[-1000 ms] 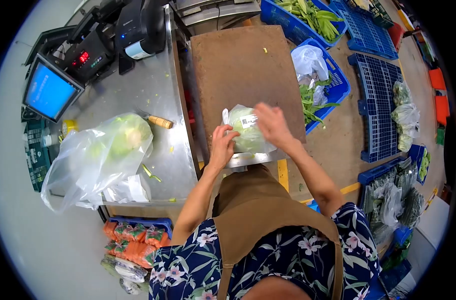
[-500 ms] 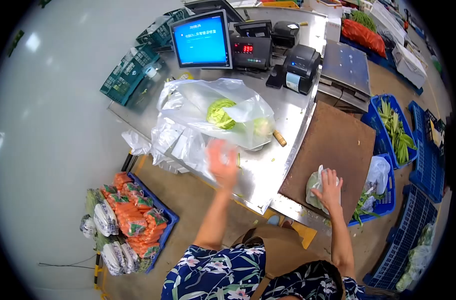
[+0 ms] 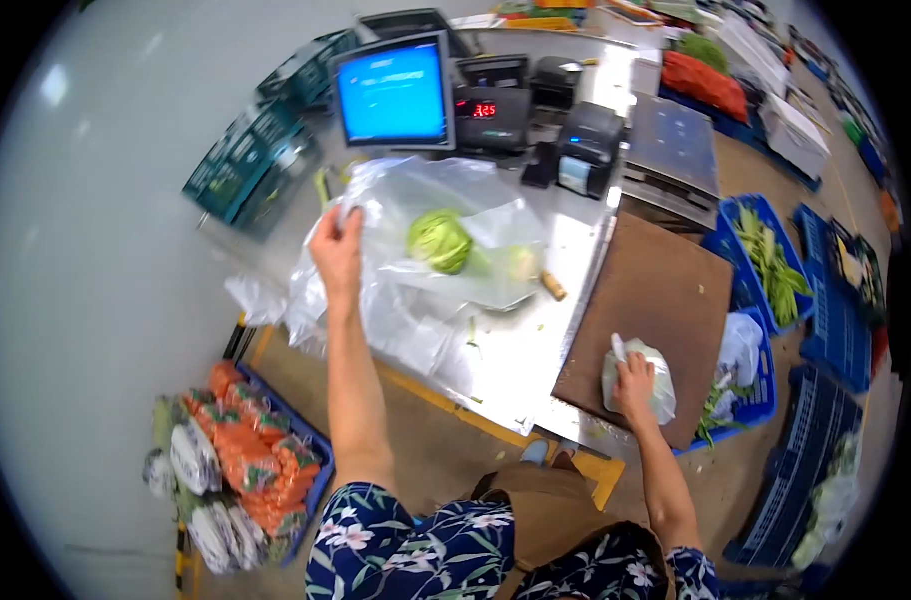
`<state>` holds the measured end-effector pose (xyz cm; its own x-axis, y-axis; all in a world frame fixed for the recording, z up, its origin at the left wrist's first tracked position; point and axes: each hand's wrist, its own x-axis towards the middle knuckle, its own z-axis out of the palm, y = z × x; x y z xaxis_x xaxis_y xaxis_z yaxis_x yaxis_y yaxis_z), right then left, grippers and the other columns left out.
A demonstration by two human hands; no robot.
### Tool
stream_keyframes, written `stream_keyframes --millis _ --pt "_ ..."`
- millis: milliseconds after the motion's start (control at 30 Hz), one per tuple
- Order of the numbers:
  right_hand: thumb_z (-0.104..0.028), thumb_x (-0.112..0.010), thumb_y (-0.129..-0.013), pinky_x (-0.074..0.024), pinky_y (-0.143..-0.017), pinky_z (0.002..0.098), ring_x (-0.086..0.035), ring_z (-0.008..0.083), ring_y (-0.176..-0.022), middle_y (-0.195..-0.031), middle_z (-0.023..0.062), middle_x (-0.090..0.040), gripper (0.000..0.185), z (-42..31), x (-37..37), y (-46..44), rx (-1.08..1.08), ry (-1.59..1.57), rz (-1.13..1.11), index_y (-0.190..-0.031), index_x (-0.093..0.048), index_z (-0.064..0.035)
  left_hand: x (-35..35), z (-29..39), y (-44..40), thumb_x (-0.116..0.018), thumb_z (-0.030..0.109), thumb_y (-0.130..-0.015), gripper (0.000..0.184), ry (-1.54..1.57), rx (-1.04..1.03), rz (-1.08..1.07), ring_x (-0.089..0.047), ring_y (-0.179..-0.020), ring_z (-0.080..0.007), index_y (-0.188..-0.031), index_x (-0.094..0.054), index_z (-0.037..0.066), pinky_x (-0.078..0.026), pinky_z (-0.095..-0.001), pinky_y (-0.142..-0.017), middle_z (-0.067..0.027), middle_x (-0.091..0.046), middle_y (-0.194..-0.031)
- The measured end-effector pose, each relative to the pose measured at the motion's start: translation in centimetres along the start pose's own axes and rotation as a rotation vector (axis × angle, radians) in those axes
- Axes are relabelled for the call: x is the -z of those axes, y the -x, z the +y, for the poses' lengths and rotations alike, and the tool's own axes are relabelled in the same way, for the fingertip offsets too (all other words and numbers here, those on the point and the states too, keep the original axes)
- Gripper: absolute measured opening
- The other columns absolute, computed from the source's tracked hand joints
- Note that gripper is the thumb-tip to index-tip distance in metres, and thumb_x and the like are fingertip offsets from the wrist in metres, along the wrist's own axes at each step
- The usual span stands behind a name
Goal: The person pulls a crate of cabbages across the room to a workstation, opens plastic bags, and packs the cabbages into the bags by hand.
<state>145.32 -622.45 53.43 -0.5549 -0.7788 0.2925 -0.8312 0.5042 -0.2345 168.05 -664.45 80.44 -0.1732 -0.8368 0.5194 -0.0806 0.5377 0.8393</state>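
My left hand (image 3: 337, 245) has its fingers closed on the upper left part of a large clear plastic bag (image 3: 375, 190) on the steel counter. A green cabbage (image 3: 439, 241) sits at the bag's opening. Another pale vegetable shows faintly through the plastic to its right. On the brown board (image 3: 665, 270), my right hand (image 3: 635, 385) grips the top of a smaller, filled plastic bag (image 3: 656, 392). Its pale green contents are hard to make out. A brown knife handle (image 3: 553, 286) sticks out beside the large bag; the blade is hidden.
Behind the bag stand a blue-lit screen (image 3: 393, 95), a red-digit display (image 3: 485, 110) and a label printer (image 3: 587, 140). Green crates (image 3: 245, 165) line the counter's left. Bagged carrots (image 3: 250, 440) are on the floor at left; blue baskets of greens (image 3: 770, 260) stand right.
My left hand has moved up and left from the counter's front and taken hold of the large bag. My right hand has gone from resting spread on the small bag to gripping its top.
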Motion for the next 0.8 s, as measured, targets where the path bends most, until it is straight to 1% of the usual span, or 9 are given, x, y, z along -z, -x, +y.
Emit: stream_keyframes --millis 133,233,267,300,433,500,633,733,800 --pt "-0.002 -0.062 -0.06 -0.0312 -0.095 0.051 -0.038 0.0343 -0.12 -0.119 0.0168 -0.046 0.047 0.0 1.5 1.4 -0.037 -0.034 -0.044 -0.106 -0.052 -0.0028 0.1 0.3 2.1 -0.069 0.018 -0.08 0.027 0.064 0.073 -0.02 -0.045 -0.063 -0.0038 -0.097 -0.063 -0.002 -0.036 -0.0197 -0.056 0.0031 -0.056 -0.073" --pt "-0.003 -0.062 -0.06 -0.0309 -0.096 0.049 -0.039 0.035 -0.119 -0.119 0.0167 -0.046 0.056 1.3 1.0 1.9 -0.052 -0.039 0.022 -0.113 -0.048 -0.0023 0.2 0.8 3.0 -0.07 0.018 -0.08 0.028 0.118 0.11 -0.035 -0.05 -0.068 -0.0052 -0.097 -0.063 -0.003 -0.04 -0.0201 -0.062 0.0004 -0.06 -0.077" --pt "-0.003 -0.063 -0.06 -0.0315 -0.095 0.0481 -0.04 0.0346 -0.116 -0.117 0.0165 -0.046 0.057 1.4 1.2 1.6 -0.049 -0.003 0.01 -0.115 -0.047 -0.0021 0.4 1.2 3.3 -0.07 0.018 -0.08 0.028 0.12 0.128 -0.041 -0.052 -0.07 -0.0058 -0.097 -0.063 -0.003 -0.041 -0.0203 -0.064 -0.0005 -0.061 -0.078" --pt "-0.003 -0.063 -0.059 -0.0321 -0.094 0.0471 -0.042 0.0342 -0.113 -0.114 0.0164 -0.047 0.059 1.2 1.7 1.3 -0.047 0.034 -0.002 -0.116 -0.046 -0.0019 0.5 1.8 3.6 -0.069 0.018 -0.082 0.028 0.114 0.147 -0.052 -0.049 -0.07 -0.0023 -0.101 -0.064 -0.001 -0.038 -0.0172 -0.063 0.0034 -0.059 -0.079" --pt "-0.007 -0.06 -0.058 -0.0333 -0.09 0.0443 -0.046 0.0322 -0.1 -0.1 0.0159 -0.051 0.06 1.0 2.1 0.1 -0.088 0.177 -0.11 -0.116 -0.049 -0.0012 1.1 1.0 4.0 -0.069 0.017 -0.082 0.026 0.15 0.138 -0.057 -0.05 -0.071 -0.0031 -0.099 -0.064 -0.002 -0.038 -0.0167 -0.064 0.002 -0.06 -0.08" --pt "-0.01 -0.061 -0.058 -0.0344 -0.087 0.0435 -0.047 0.0313 -0.093 -0.091 0.0144 -0.052 0.049 1.1 2.2 -0.5 -0.04 0.18 -0.127 -0.105 -0.052 -0.0013 1.5 0.5 4.0 -0.07 0.017 -0.081 0.025 0.163 0.09 -0.085 -0.051 -0.072 -0.0035 -0.096 -0.064 -0.002 -0.038 -0.0163 -0.064 0.0011 -0.061 -0.08" --pt "-0.013 -0.062 -0.056 -0.0355 -0.079 0.0419 -0.05 0.0293 -0.084 -0.079 0.0119 -0.056 0.029 1.8 1.7 -0.6 0.05 0.149 -0.165 -0.082 -0.054 -0.0038 2.2 1.3 3.8 -0.067 0.014 -0.081 0.02 0.179 0.153 -0.167 -0.053 -0.071 -0.0063 -0.092 -0.062 -0.002 -0.041 -0.0213 -0.066 -0.0019 -0.061 -0.077" --pt "-0.014 -0.063 -0.058 -0.036 -0.077 0.0408 -0.053 0.0291 -0.079 -0.072 0.011 -0.057 0.023 1.4 2.1 0.1 0.047 0.107 -0.255 -0.077 -0.052 -0.0056 2.0 1.2 3.0 -0.063 0.012 -0.084 0.015 0.316 0.182 -0.258 -0.052 -0.066 -0.0059 -0.091 -0.061 -0.001 -0.041 -0.0224 -0.061 -0.0019 -0.061 -0.076" --pt "-0.015 -0.063 -0.059 -0.0367 -0.076 0.0411 -0.055 0.0296 -0.075 -0.069 0.0111 -0.058 0.022 1.4 2.9 1.3 0.026 0.149 -0.325 -0.077 -0.053 -0.0058 1.1 1.7 2.4 -0.056 0.012 -0.088 0.017 0.567 0.2 -0.243 -0.049 -0.061 -0.0088 -0.094 -0.06 -0.003 -0.036 -0.0217 -0.057 -0.0043 -0.06 -0.074"
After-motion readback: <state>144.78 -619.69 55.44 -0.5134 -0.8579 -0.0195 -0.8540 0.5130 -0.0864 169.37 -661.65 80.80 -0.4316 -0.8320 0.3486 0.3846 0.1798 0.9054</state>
